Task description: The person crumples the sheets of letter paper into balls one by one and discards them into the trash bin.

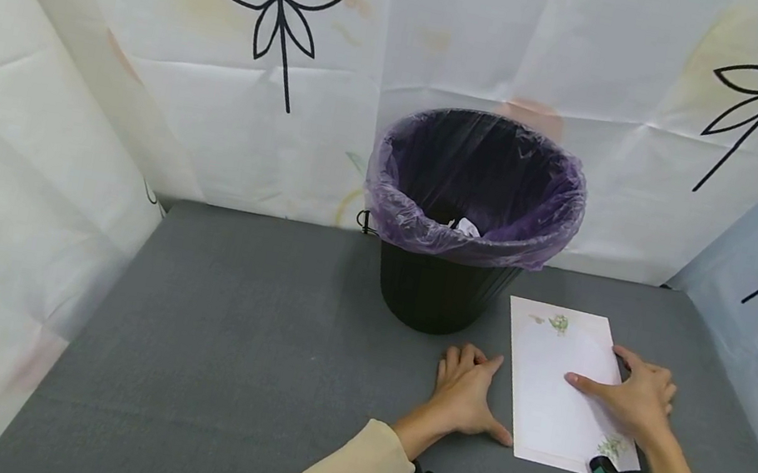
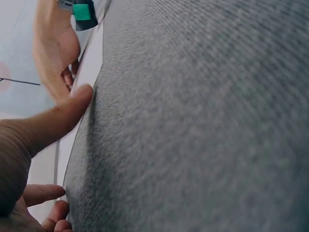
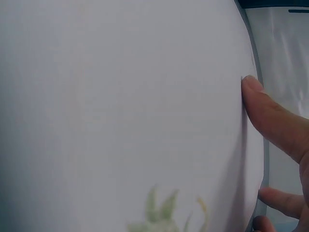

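Observation:
A white sheet of paper with small green plant prints near its top and bottom lies flat on the grey cloth. My right hand rests over its right side, thumb on the sheet and index fingertip at the right edge. In the right wrist view the thumb touches the paper near one edge. Just left of the sheet is my left hand, thumb and fingers spread apart, holding nothing. The left wrist view shows the left thumb right at the paper's edge.
Behind the hands stands a black bin with a purple plastic liner. Something white and crumpled lies inside. The grey cloth surface is bordered by white curtains with leaf drawings and a bluish one at right.

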`<state>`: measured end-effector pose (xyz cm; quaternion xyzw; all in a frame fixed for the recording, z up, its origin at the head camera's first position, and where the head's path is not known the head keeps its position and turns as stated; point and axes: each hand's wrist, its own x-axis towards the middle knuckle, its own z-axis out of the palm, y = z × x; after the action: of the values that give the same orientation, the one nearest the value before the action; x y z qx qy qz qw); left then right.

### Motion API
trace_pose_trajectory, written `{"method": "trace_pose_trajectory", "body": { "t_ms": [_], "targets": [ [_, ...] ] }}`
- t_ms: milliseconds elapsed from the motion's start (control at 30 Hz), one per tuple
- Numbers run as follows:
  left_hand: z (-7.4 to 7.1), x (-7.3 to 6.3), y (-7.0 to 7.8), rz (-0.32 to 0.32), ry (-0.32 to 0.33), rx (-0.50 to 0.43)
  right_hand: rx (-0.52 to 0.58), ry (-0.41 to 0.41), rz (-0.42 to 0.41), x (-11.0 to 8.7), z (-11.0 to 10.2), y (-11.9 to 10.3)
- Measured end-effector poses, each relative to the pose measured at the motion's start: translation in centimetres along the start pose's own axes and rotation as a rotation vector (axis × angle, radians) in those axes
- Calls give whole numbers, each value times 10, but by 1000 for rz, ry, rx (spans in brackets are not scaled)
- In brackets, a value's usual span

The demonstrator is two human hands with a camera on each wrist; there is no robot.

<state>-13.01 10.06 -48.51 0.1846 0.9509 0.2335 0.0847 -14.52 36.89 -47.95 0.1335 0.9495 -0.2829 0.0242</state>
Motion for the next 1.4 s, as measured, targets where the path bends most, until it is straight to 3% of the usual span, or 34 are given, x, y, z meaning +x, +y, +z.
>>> {"method": "trace_pose_trajectory", "body": {
  "t_ms": [300, 533, 1067, 1267, 1400],
  "targets": [
    [6, 4, 14, -29, -13, 99, 19, -3, 35, 2, -2, -6],
    [11, 7, 25, -71, -3, 119, 46, -17, 60, 2, -3, -10],
    [9, 7, 25, -89, -24, 131, 64, -38, 47, 2, -4, -15],
    [10, 6, 24, -99, -21, 125, 130, -95, 28, 0, -9, -16],
    [8, 5, 24, -96, -21, 132, 246, -153, 25, -1, -18, -17]
  ]
}}
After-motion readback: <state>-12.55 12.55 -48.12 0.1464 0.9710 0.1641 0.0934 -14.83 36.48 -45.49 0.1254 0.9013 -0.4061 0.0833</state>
